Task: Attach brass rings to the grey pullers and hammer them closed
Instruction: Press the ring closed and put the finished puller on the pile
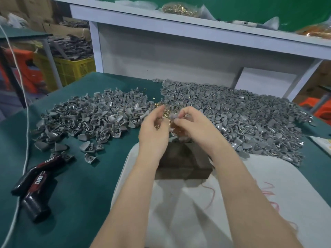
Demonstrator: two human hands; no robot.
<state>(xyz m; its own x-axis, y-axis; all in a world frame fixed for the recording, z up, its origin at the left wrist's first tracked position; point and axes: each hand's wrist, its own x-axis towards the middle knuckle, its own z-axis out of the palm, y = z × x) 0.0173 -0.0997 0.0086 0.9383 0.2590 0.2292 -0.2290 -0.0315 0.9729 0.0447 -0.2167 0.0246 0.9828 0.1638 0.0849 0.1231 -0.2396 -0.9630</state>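
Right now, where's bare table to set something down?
Free: green mat between the black tool and white pad, in front of the left puller pile; also the far-left corner behind that pile. Crowded: centre, where left hand and right hand work over the brass rings and wooden block; the right puller pile covers the right side.

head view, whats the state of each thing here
left hand, fingers curled over loose brass rings; grip blurred
right hand, pinches one small grey puller
black-and-red hammer, lying flat, untouched
dark wooden block, sitting beneath both hands
grey plastic puller piles, loose heaps either side
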